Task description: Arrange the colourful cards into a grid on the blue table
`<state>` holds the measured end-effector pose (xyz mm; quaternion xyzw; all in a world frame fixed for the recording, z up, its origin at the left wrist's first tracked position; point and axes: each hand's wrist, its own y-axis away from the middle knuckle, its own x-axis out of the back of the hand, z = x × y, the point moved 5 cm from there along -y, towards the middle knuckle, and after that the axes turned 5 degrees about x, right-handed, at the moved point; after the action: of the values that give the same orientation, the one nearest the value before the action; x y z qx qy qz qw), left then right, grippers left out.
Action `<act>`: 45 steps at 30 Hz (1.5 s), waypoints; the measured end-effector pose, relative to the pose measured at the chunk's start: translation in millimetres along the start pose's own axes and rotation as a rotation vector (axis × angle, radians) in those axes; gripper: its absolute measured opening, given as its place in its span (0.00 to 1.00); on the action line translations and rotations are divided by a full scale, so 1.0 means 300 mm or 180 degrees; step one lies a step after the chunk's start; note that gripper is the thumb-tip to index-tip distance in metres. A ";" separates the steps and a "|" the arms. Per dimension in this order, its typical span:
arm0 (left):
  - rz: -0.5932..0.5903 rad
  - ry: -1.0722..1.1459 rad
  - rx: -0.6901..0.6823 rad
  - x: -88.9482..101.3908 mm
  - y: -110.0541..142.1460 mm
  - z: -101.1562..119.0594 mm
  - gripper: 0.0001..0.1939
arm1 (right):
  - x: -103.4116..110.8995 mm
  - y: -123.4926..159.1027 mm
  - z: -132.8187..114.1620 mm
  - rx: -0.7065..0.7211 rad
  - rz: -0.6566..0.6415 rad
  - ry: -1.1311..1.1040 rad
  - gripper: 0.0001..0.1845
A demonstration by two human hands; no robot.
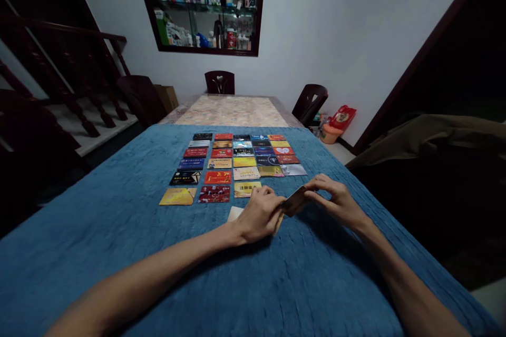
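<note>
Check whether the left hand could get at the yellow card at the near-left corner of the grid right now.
Probably yes: the yellow card lies flat on the blue cloth with nothing between, though the left hand grips cards.

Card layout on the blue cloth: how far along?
Done: a grid of cards lies face up in five columns on the blue cloth. In hand: both the left hand and the right hand pinch one card. Left: a small stack partly hidden under the left hand; the right columns are shorter.

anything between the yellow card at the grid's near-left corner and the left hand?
Head view: only bare blue cloth between the yellow card and the left hand.
</note>
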<state>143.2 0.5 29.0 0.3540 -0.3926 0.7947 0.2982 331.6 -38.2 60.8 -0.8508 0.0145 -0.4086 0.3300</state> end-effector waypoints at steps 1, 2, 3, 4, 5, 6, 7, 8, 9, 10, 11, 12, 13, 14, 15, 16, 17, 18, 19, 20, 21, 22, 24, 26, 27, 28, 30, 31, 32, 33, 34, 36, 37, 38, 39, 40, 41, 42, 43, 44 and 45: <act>0.0013 -0.0004 -0.0005 0.003 -0.002 0.001 0.09 | 0.001 0.000 -0.002 0.0025 0.0033 0.0015 0.13; 0.0039 -0.0003 -0.0007 0.007 -0.005 0.002 0.09 | 0.002 -0.001 -0.004 0.0053 0.0071 0.0032 0.13; 0.0076 0.0014 -0.0005 0.012 -0.009 0.003 0.09 | 0.004 -0.001 -0.006 0.0081 0.0111 0.0051 0.14; 0.0122 0.0048 0.0003 0.019 -0.014 0.003 0.10 | 0.004 -0.003 -0.010 0.0108 0.0141 0.0072 0.14; 0.0171 0.0094 0.0015 0.025 -0.020 0.004 0.10 | 0.004 -0.005 -0.014 0.0136 0.0154 0.0090 0.14; 0.0216 0.0147 0.0030 0.032 -0.026 0.004 0.10 | 0.003 -0.008 -0.019 0.0161 0.0151 0.0106 0.14; 0.0258 0.0204 0.0047 0.038 -0.033 0.005 0.10 | 0.000 -0.011 -0.025 0.0190 0.0137 0.0121 0.14; 0.0293 0.0259 0.0064 0.043 -0.040 0.007 0.10 | -0.003 -0.015 -0.032 0.0224 0.0118 0.0135 0.15; 0.0320 0.0309 0.0079 0.048 -0.046 0.009 0.10 | -0.007 -0.018 -0.039 0.0266 0.0104 0.0144 0.15; 0.0340 0.0357 0.0094 0.051 -0.051 0.012 0.09 | -0.012 -0.022 -0.047 0.0303 0.0098 0.0148 0.15; 0.0347 0.0405 0.0113 0.053 -0.055 0.015 0.09 | -0.017 -0.025 -0.055 0.0336 0.0097 0.0148 0.15; 0.0339 0.0448 0.0141 0.054 -0.057 0.017 0.08 | -0.023 -0.028 -0.063 0.0364 0.0092 0.0141 0.15; 0.0314 0.0482 0.0172 0.053 -0.059 0.018 0.08 | -0.029 -0.031 -0.070 0.0387 0.0082 0.0126 0.15; 0.0286 0.0505 0.0207 0.051 -0.060 0.018 0.07 | -0.036 -0.032 -0.076 0.0405 0.0070 0.0102 0.15; 0.0261 0.0519 0.0245 0.049 -0.059 0.018 0.07 | -0.041 -0.033 -0.081 0.0423 0.0058 0.0075 0.15; 0.0250 0.0526 0.0283 0.047 -0.058 0.016 0.06 | -0.046 -0.033 -0.084 0.0439 0.0044 0.0049 0.14; 0.0253 0.0527 0.0325 0.047 -0.057 0.013 0.06 | -0.048 -0.032 -0.086 0.0448 0.0030 0.0022 0.13; 0.0269 0.0529 0.0364 0.047 -0.056 0.010 0.05 | -0.049 -0.030 -0.086 0.0444 0.0013 -0.0004 0.11; 0.0289 0.0534 0.0405 0.047 -0.054 0.007 0.05 | -0.048 -0.028 -0.084 0.0424 -0.0016 -0.0026 0.10; 0.0308 0.0536 0.0441 0.047 -0.053 0.003 0.05 | -0.046 -0.024 -0.079 0.0392 -0.0049 -0.0044 0.08; 0.0327 0.0534 0.0471 0.047 -0.051 0.000 0.05 | -0.042 -0.020 -0.073 0.0344 -0.0091 -0.0060 0.08; 0.0346 0.0525 0.0486 0.048 -0.050 -0.002 0.04 | -0.039 -0.016 -0.064 0.0280 -0.0145 -0.0075 0.08; 0.0397 0.0505 0.0480 0.049 -0.048 -0.004 0.05 | -0.039 -0.005 -0.041 0.0099 -0.0319 -0.0108 0.10; 0.0458 0.0493 0.0470 0.050 -0.045 -0.005 0.05 | -0.050 0.008 -0.017 -0.0110 -0.0571 -0.0127 0.13; 0.0496 0.0494 0.0479 0.051 -0.043 -0.007 0.05 | -0.060 0.013 -0.007 -0.0199 -0.0710 -0.0115 0.13; 0.0534 0.0498 0.0494 0.052 -0.042 -0.009 0.06 | -0.070 0.018 0.000 -0.0260 -0.0837 -0.0089 0.14; 0.0610 0.0515 0.0536 0.055 -0.038 -0.013 0.06 | -0.088 0.024 0.005 -0.0291 -0.1030 -0.0038 0.12; 0.0640 0.0528 0.0551 0.057 -0.037 -0.015 0.06 | -0.096 0.024 0.004 -0.0272 -0.1089 -0.0033 0.11; 0.0655 0.0544 0.0561 0.058 -0.035 -0.017 0.06 | -0.101 0.023 0.001 -0.0244 -0.1124 -0.0051 0.11; 0.0663 0.0558 0.0571 0.060 -0.034 -0.018 0.06 | -0.103 0.022 -0.002 -0.0217 -0.1140 -0.0083 0.10; 0.0665 0.0567 0.0582 0.062 -0.032 -0.019 0.06 | -0.104 0.020 -0.004 -0.0206 -0.1139 -0.0109 0.09; 0.0663 0.0574 0.0604 0.064 -0.029 -0.023 0.06 | -0.100 0.018 -0.006 -0.0229 -0.1101 -0.0134 0.06; 0.0669 0.0578 0.0614 0.066 -0.028 -0.025 0.06 | -0.095 0.017 -0.005 -0.0254 -0.1060 -0.0137 0.05; 0.0681 0.0584 0.0620 0.067 -0.027 -0.028 0.06 | -0.090 0.016 -0.003 -0.0279 -0.1007 -0.0139 0.04; 0.0698 0.0596 0.0623 0.068 -0.027 -0.030 0.05 | -0.085 0.015 -0.002 -0.0294 -0.0942 -0.0147 0.05; 0.0707 0.0612 0.0622 0.069 -0.027 -0.033 0.05 | -0.079 0.014 -0.002 -0.0292 -0.0871 -0.0164 0.05; 0.0718 0.0630 0.0621 0.069 -0.027 -0.036 0.05 | -0.074 0.013 -0.003 -0.0281 -0.0801 -0.0189 0.06; 0.0722 0.0646 0.0621 0.069 -0.027 -0.038 0.05 | -0.070 0.012 -0.005 -0.0274 -0.0738 -0.0215 0.06; 0.0722 0.0657 0.0624 0.069 -0.028 -0.040 0.05 | -0.066 0.011 -0.007 -0.0276 -0.0695 -0.0243 0.06; 0.0721 0.0661 0.0630 0.069 -0.028 -0.043 0.05 | -0.063 0.010 -0.009 -0.0285 -0.0666 -0.0272 0.07; 0.0719 0.0659 0.0640 0.069 -0.028 -0.045 0.05 | -0.061 0.008 -0.012 -0.0303 -0.0650 -0.0300 0.07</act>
<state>133.4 20.1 43.0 0.2520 -0.3157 0.8906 0.2090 317.4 -36.6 48.4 -0.8809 -0.0684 -0.3985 0.2462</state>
